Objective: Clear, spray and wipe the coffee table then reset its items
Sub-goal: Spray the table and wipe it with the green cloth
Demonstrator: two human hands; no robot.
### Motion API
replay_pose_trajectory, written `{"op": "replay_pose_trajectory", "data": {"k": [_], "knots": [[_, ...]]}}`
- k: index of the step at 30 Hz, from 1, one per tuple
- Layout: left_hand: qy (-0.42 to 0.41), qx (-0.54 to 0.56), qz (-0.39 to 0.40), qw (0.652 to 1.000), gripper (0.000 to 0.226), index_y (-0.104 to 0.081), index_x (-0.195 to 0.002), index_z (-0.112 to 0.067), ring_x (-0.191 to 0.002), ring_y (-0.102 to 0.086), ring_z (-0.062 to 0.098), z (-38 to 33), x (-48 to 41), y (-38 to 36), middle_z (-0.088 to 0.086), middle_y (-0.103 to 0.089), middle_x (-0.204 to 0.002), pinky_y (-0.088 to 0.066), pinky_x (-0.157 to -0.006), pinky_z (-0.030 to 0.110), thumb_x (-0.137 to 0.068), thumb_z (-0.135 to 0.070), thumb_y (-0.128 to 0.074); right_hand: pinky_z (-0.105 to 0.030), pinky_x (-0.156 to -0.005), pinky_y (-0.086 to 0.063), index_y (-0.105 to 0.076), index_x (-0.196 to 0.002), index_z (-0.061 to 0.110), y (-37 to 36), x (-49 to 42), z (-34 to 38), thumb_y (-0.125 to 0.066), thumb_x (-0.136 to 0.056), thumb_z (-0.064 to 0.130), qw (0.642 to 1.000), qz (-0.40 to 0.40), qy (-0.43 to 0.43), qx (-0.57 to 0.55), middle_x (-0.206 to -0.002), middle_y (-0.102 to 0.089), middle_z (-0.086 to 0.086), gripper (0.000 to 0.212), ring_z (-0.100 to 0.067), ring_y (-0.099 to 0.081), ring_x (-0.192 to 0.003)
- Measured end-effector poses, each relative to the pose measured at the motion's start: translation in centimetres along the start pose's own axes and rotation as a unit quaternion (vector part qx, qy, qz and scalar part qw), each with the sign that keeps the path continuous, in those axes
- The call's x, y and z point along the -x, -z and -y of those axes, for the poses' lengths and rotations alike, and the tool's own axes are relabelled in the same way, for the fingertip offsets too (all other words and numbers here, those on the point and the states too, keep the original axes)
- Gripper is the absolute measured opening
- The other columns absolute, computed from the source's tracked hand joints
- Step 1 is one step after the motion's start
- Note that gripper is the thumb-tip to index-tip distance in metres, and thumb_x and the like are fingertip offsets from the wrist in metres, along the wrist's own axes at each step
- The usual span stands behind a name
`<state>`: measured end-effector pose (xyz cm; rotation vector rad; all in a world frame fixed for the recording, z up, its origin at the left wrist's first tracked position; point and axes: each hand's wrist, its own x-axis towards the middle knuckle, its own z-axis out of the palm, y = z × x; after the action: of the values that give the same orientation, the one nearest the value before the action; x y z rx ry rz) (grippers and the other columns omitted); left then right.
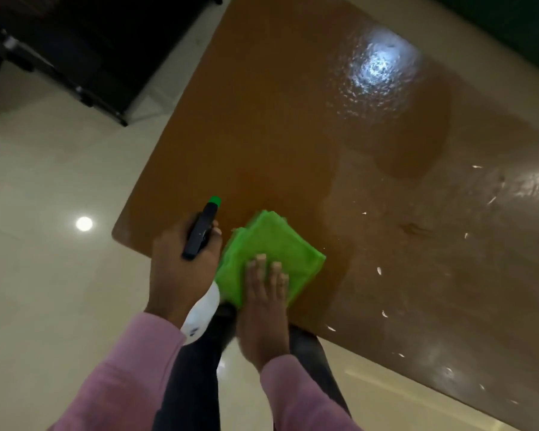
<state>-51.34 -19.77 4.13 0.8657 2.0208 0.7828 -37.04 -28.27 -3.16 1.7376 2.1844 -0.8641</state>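
Already the table [293,104] stood cleared and wet with spray, wiping barely begun: the right hand [266,309] lay flat on the cloth [274,244], the left hand [178,269] gripping the bottle [201,231].

so the tabletop [293,119] is a glossy brown wood-look slab with rounded corners, sitting over a pale shiny tiled floor [44,181]. Far side is wet, you can see droplets catching a bright light reflection, and there's a darker damp patch near the middle. Little white flecks scattered along the right side. Only thing actually lying on it is a folded bright green cloth [271,253], flat near the closest corner
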Motion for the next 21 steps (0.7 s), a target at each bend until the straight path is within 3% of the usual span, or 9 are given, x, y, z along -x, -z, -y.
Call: {"op": "replay_pose_trajectory", "data": {"k": [2,4,9,14,19,21], "knots": [[-0.03,-0.033,0.03,0.999,0.012,-0.061,-0.079,-0.017,-0.056,-0.057,0.034,-0.9,-1.5,-0.8,0.011,-0.058,-0.062,-0.05,-0.056,0.054,-0.09,-0.023,-0.062,-0.05,-0.118,-0.014,-0.019,-0.152,0.014,-0.8,-0.4,1.3,-0.032,-0.081,0.026,0.995,0.021,0.091,0.028,-0.16,-0.011,-0.005,0.073,-0.033,-0.011,-0.145],[-0.025,-0.041,0.071,0.996,0.012,-0.064,-0.081,-0.016,-0.056,-0.058,0.03,-2.1,-2.6,-1.4,0.007,-0.06,-0.062,-0.05,-0.057,0.051,-0.093,-0.018,-0.063,-0.049,-0.119,-0.014,-0.014,-0.153,0.017,-1.2,-0.2,0.4,-0.031,-0.083,0.023,0.994,0.022,0.097,0.037,-0.16,-0.008,-0.002,0.073,-0.03,-0.012,-0.146],[-0.088,-0.11,0.209,0.968,0.009,-0.065,-0.085,-0.013,-0.058,-0.061,0.027,-5.2,-5.2,-2.9,0.004,-0.061,-0.063,-0.049,-0.054,0.04,-0.092,-0.019,-0.062,-0.042,-0.119,-0.005,-0.015,-0.152,0.015,-1.2,0.8,-2.7,-0.052,-0.075,0.011,0.997,-0.044,-0.068,-0.004,-0.16,-0.008,-0.003,0.085,-0.027,-0.007,-0.147],[-0.17,-0.174,0.306,0.921,0.008,-0.063,-0.086,-0.014,-0.058,-0.058,0.022,-7.1,-5.9,-3.7,0.0,-0.059,-0.064,-0.044,-0.053,0.035,-0.091,-0.02,-0.063,-0.045,-0.12,0.0,-0.013,-0.153,0.011,-0.5,-1.1,0.0,-0.037,-0.082,0.018,0.953,-0.103,-0.261,-0.116,-0.161,-0.003,-0.006,0.075,-0.03,0.004,-0.148],[-0.19,-0.194,0.323,0.906,0.009,-0.062,-0.083,-0.017,-0.058,-0.063,0.023,-7.3,-6.9,-5.3,-0.001,-0.061,-0.064,-0.055,-0.056,0.045,-0.088,-0.024,-0.064,-0.048,-0.117,-0.006,-0.013,-0.153,0.014,-1.1,-2.3,2.9,-0.036,-0.087,0.026,0.962,-0.113,-0.228,-0.102,-0.161,-0.007,-0.003,0.071,-0.032,-0.003,-0.148],[-0.2,-0.211,0.321,0.901,0.014,-0.062,-0.081,-0.015,-0.058,-0.062,0.022,-7.7,-7.0,-6.1,-0.001,-0.061,-0.064,-0.054,-0.054,0.04,-0.088,-0.027,-0.065,-0.046,-0.117,-0.005,-0.014,-0.153,0.015,-1.4,-2.1,2.5,-0.038,-0.088,0.027,0.962,-0.123,-0.224,-0.099,-0.161,-0.009,-0.003,0.071,-0.032,-0.004,-0.148]]}}
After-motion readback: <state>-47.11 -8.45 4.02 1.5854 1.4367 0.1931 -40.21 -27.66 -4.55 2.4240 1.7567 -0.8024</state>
